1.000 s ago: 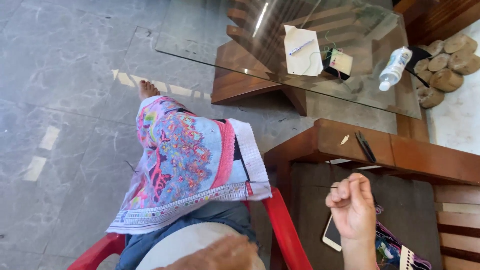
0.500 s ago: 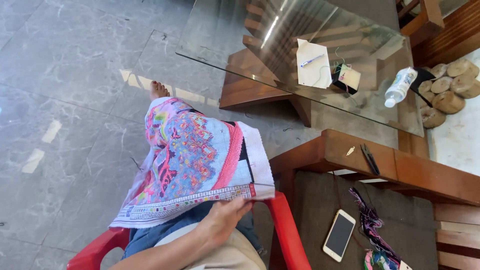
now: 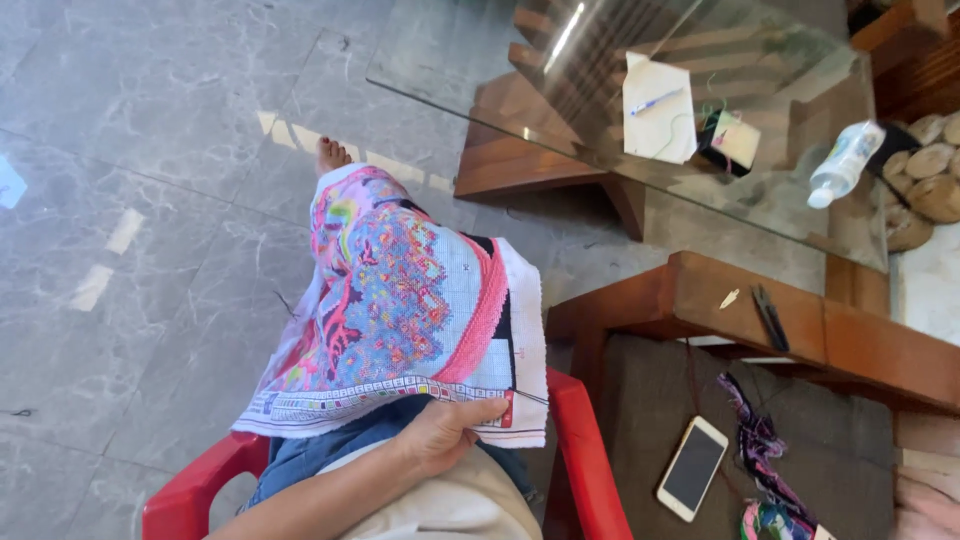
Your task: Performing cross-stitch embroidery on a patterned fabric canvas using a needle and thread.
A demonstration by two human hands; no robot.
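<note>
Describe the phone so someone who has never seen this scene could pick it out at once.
Start at the red chair at the bottom; right of it is a wooden seat with a dark grey cushion. The phone lies flat on that cushion, screen up, beside a tangle of coloured threads. It is the only flat white-edged rectangle with a dark screen there.

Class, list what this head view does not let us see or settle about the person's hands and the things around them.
- Right hand: out of the head view entirely.
- Left hand: its fingertips are tucked behind the edge of the embroidered cloth.
- Needle: too small to make out for sure at the cloth's edge.
- Thread bundle: cut off by the bottom edge.
- Red chair: mostly covered by the person's lap.
</note>
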